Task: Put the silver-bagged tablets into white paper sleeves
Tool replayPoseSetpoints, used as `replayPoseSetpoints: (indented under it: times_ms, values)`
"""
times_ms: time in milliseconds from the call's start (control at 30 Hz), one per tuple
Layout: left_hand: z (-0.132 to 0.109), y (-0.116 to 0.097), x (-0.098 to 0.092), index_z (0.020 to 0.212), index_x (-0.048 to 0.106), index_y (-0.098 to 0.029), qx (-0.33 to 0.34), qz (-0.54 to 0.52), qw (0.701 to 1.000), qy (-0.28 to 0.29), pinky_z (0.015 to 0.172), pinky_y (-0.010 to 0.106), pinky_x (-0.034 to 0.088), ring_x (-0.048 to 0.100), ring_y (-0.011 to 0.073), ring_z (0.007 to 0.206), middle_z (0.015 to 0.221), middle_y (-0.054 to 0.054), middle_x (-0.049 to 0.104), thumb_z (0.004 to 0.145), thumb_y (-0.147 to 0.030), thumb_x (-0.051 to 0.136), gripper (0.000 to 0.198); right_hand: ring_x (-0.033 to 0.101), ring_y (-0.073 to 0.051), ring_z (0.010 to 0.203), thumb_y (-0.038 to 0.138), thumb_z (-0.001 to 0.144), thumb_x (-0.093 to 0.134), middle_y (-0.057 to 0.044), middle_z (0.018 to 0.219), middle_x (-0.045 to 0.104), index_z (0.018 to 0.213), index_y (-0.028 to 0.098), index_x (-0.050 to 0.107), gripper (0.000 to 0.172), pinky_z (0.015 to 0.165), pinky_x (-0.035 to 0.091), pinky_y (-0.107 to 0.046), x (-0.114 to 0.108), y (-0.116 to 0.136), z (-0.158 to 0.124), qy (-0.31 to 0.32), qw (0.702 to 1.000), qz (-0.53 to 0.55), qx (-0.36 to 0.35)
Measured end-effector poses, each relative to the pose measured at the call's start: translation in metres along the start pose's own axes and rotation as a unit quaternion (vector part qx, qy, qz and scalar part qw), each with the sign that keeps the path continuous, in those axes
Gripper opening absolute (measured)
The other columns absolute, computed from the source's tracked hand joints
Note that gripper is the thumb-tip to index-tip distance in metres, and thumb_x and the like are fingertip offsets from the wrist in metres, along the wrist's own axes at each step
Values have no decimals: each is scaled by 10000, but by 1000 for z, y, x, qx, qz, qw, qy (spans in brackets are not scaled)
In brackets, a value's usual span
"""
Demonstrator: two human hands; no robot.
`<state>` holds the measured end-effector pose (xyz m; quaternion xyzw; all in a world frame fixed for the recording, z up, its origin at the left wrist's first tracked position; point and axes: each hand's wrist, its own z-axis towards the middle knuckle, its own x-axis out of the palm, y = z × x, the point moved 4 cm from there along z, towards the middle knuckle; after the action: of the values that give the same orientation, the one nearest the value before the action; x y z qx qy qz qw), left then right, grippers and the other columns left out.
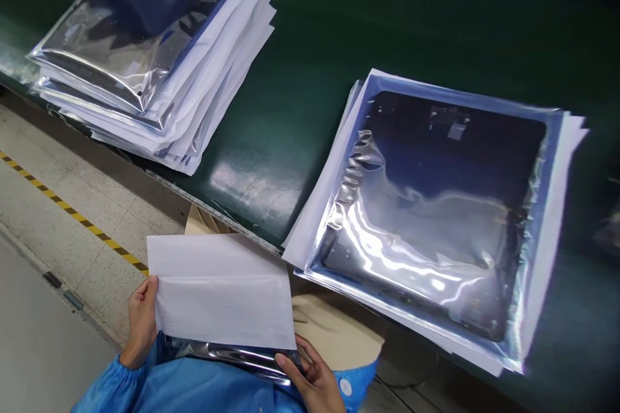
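Left hand (140, 321) upright, fingers curled in grip, right hand (314, 375) lower, fingers pinching

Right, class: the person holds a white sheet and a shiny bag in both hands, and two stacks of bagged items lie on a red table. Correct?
Not quite: the table is dark green, not red, as the head view shows. The rest stands: the left hand grips the white sheet, the right hand the shiny bag, and the left stack and right stack lie on it.

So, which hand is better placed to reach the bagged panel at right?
Probably the right hand, on the silvery bag: nearer the bagged panel; the left hand grips the white sheet farther away.
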<state>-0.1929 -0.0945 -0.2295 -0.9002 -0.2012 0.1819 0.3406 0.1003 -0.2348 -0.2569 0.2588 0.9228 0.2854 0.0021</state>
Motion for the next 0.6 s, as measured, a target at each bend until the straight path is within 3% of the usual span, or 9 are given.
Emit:
replayPoseSetpoints:
  times_ms: [167,333,533,600]
  values:
    - [-15,10,-10,879,672,-143,-16,0,1000,-18,667,272,547,693,219,807,781,47,744,561,-545,769,521,679,-289,913,460,579,809,-100,975,742,969,208,670,484,873,495,-392,-1,0,-1,19,1000,-19,14]
    - [-21,26,-18,892,672,-141,-64,38,997,-8,645,264,560,703,213,774,781,62,750,647,-382,775,359,687,-299,854,470,581,802,-94,879,753,914,199,675,448,816,520,-399,5,3,4,25,999,-30,-5]
    - [0,18,-7,947,661,-135,-133,68,986,71,668,288,576,713,217,764,878,104,752,762,-178,682,191,593,-299,1112,408,589,818,-112,1204,654,1123,228,640,590,991,416,-449,-2,37,24,126,991,-47,-18]
    - [11,10,3,939,655,-124,-142,73,983,93,669,282,578,714,213,756,886,112,750,795,-151,636,148,588,-300,1122,447,583,811,-113,1254,621,1098,233,662,577,994,416,-455,-5,56,43,110,994,-12,-25]
